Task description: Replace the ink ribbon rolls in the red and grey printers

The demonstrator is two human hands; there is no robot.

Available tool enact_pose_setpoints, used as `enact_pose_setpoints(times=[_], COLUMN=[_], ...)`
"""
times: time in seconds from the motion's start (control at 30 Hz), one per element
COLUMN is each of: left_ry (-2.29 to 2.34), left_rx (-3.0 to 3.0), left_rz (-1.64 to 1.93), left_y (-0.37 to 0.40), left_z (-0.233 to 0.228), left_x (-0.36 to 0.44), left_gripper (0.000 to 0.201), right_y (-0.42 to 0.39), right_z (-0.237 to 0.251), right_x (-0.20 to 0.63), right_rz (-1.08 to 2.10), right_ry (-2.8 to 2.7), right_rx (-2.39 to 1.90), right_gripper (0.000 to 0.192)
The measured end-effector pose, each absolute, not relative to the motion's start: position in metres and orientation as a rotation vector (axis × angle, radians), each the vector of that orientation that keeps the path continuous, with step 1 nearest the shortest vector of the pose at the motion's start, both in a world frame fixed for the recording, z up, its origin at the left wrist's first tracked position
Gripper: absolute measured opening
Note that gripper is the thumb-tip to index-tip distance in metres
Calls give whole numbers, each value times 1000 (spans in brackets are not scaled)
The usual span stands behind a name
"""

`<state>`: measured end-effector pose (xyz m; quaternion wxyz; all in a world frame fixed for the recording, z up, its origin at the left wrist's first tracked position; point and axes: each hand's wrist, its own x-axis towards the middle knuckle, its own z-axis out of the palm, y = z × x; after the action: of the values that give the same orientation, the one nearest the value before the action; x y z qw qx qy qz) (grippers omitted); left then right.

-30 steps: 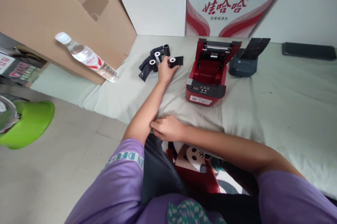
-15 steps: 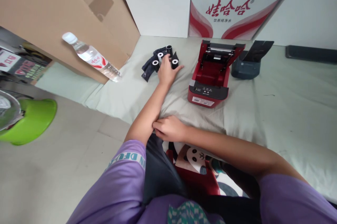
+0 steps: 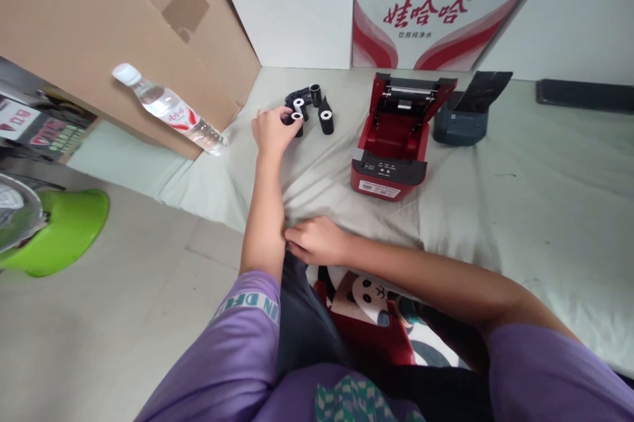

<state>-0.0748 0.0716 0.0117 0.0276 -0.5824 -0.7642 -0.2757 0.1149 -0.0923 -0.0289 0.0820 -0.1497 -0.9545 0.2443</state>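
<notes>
Several small paper rolls in black wrap lie on the pale cloth [image 3: 520, 197]. My left hand [image 3: 270, 131] is stretched out to them and closes on the nearest roll [image 3: 296, 119], at the left of the group. Two more rolls [image 3: 325, 119] [image 3: 298, 105] lie just to its right, and a bare black core [image 3: 315, 93] stands behind them. A red label printer [image 3: 391, 144] with its lid open stands right of the rolls. My right hand [image 3: 317, 244] rests, fingers curled and holding nothing, against my left forearm near my lap.
A grey printer [image 3: 458, 121] with a raised lid stands behind the red one. A water bottle [image 3: 168, 108] leans on a cardboard box [image 3: 99, 26] at the left. White cartons [image 3: 426, 12] line the back. A green basin [image 3: 64, 230] sits on the floor; a dark flat bar [image 3: 584, 95] lies far right.
My left hand has moved left from the rightmost roll to the leftmost one and closed on it. The rightmost roll lies let go. My right hand has stayed put.
</notes>
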Motion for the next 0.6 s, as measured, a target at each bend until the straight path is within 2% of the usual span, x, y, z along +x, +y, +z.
enact_pose_setpoints(times=[0.13,0.23,0.4,0.5,0.57,0.6], left_ry=[-2345,-2359,-1964,-1915,-1997,-2044], left_rx=[-1851,-1740,-1306,-1290,-1372,-1457], left_rz=[-784,-968,-2019,-2660,-2886,-2890], left_y=[71,71,72,68,60,56], left_z=[11,12,32,48,55,57], left_x=[-72,-72,-63,-48,-32,-21], left_gripper=[30,29,42,37,38,38], right_y=[-93,-93,-92,-91,-91,-91], right_z=[-28,-30,-34,-35,-35,-35], right_x=[115,114,113,112,111,110], right_rz=[722,719,695,670,661,661], right_ry=[-2866,-2856,-2838,-2826,-2820,-2815], right_rx=[-454,-448,-433,-445,-445,-444], right_gripper=[19,20,22,22,22,22])
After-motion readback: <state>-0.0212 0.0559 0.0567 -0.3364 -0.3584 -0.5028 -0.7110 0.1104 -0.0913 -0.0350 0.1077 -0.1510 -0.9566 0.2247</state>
